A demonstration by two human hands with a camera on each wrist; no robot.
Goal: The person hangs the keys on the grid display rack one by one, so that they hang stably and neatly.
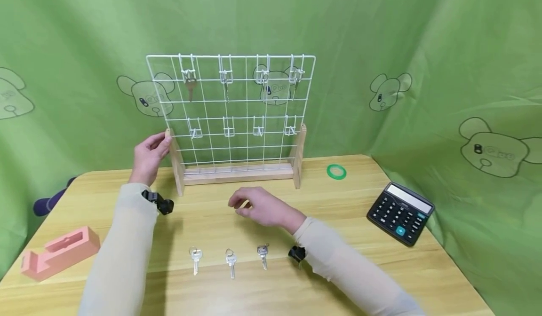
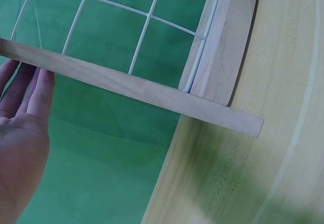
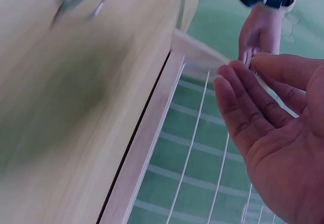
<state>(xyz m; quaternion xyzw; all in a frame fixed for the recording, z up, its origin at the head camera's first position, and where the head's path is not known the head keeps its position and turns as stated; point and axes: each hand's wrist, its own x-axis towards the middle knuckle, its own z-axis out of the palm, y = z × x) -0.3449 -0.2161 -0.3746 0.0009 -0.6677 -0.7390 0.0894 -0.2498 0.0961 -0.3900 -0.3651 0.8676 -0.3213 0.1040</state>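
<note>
At the near left of the desk [image 1: 347, 212] sits a pink tape dispenser [image 1: 65, 262]. Farther back and to its right, the left hand [image 1: 149, 160] pinches the top of a stand's left wooden upright [image 1: 175, 165], its thumb and fingers drawn close about the wood. The stand carries a white wire grid [image 1: 247, 101] with two rows of four white hooks [image 1: 229, 129]; keys [image 1: 191, 90] hang from the upper row. In front of the stand, well apart from it, three silver keys [image 1: 231, 259] with rings lie in a row on the desk. Beyond the rightmost one, the right hand [image 1: 264, 208] hovers with fingers loosely bent, grasping nothing. Right of the stand lies a green ring [image 1: 330, 172], then a black calculator [image 1: 400, 213] near the desk's right edge.
</note>
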